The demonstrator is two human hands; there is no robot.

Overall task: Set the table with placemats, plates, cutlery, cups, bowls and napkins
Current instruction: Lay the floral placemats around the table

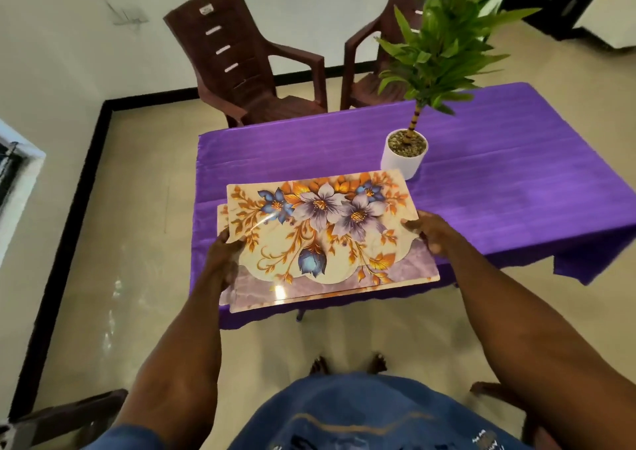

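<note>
- Placemats, a small stack with a floral print of purple and blue blossoms and orange leaves, were held over the near left corner of the tabletop, their near edge overhanging the tabletop's near edge.
- At least two mats were in the stack: the edge of a lower one stuck out on the left side under the top one.
- Whether the stack rested on the cloth or was held just above it could not be told.
- The left hand gripped the stack's left edge, its thumb on top and its fingers curled underneath.
- The right hand gripped the right edge, with its thumb on the top mat and its fingers wrapped round the edge.
- The tabletop was covered with a purple cloth that hung down over the near and left edges.
- A potted plant in a white pot stood upright just beyond the stack's far right corner, near the middle of the tabletop; the mats' corner overlapped the pot's base in view.
- Two brown plastic chairs stood on the floor behind the tabletop's far edge, side by side.
- The person's blue shirt and bare toes showed at the bottom of the view.
</note>
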